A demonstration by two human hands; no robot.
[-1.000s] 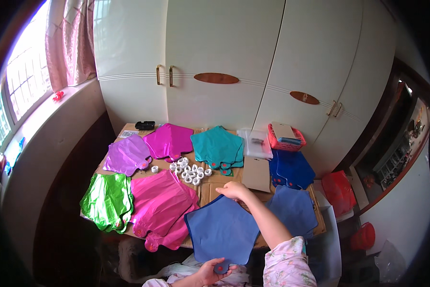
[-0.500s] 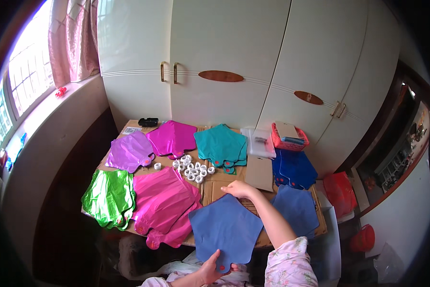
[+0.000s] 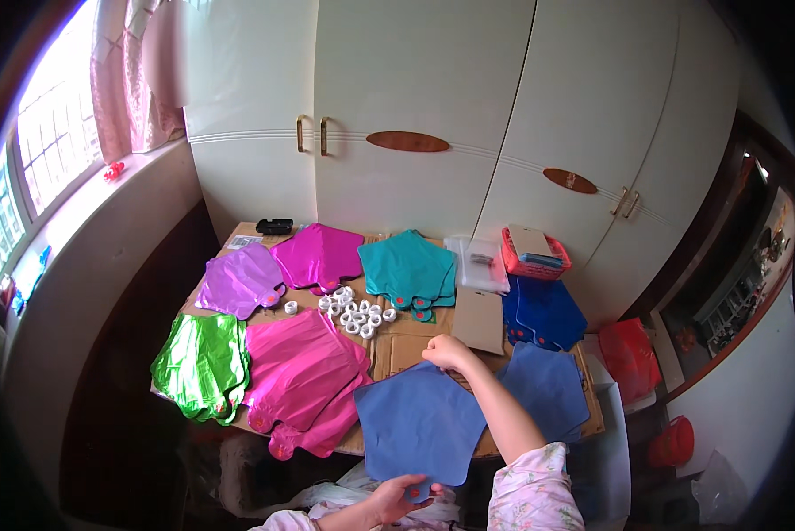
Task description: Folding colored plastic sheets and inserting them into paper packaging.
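A flat grey-blue foil balloon [image 3: 422, 423], roughly five-sided with a short red-dotted tab, is spread between my two hands over the near edge of the cardboard. My left hand [image 3: 399, 497] pinches it at the bottom by the tab. At its top corner my right hand [image 3: 449, 352] is closed on the edge, with the fingertips partly hidden. Right of it, partly behind my right forearm, lie more grey-blue balloons [image 3: 546, 389]. Pink balloons [image 3: 304, 376] are stacked just to the left, and small white rolls of ribbon [image 3: 359, 316] sit beyond.
Green [image 3: 201, 363], lilac [image 3: 238, 279], magenta [image 3: 319, 254], teal [image 3: 408, 267] and dark blue balloons [image 3: 546, 311] ring the cardboard [image 3: 397, 345]. A brown card [image 3: 480, 320], clear bags [image 3: 477, 264] and a red basket [image 3: 536, 257] are at the back right. White cabinets [image 3: 415, 71] stand behind.
My right hand has shifted slightly right with the balloon's top corner. My left hand has moved a little lower, and the sheet has moved slightly right.
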